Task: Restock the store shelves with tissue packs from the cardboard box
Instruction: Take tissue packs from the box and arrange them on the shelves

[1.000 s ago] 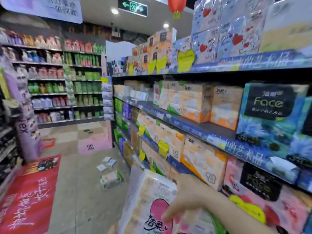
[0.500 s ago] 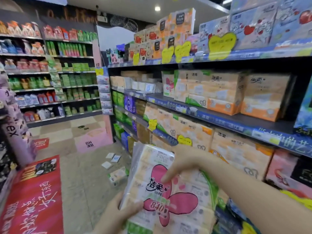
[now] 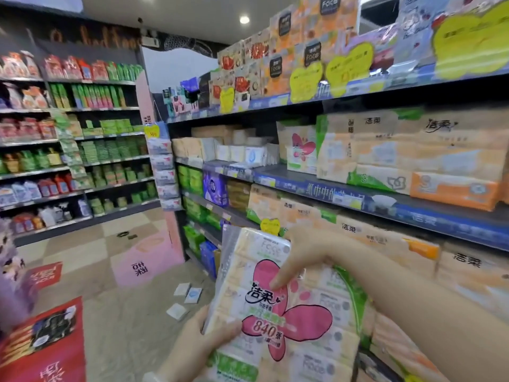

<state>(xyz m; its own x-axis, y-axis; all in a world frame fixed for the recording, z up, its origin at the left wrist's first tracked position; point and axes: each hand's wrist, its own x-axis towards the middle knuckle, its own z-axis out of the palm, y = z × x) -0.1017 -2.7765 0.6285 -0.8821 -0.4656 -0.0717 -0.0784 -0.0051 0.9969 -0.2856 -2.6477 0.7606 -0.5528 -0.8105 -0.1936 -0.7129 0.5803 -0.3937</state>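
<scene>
While our left hand (image 3: 198,343) and right hand (image 3: 300,260) clamp the tissue pack (image 3: 286,312), we face its matching shelf (image 3: 275,177) at one o'clock.

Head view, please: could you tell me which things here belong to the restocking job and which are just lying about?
Belongs to the job:
- tissue pack, held by the left hand and right hand
- matching pack on the tissue shelf

Lying about:
- small packets on the floor
- red floor mat

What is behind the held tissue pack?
Behind the tissue pack, held by the left hand and right hand, orange packs and lower shelves show; whatever is directly behind it is covered.
</scene>
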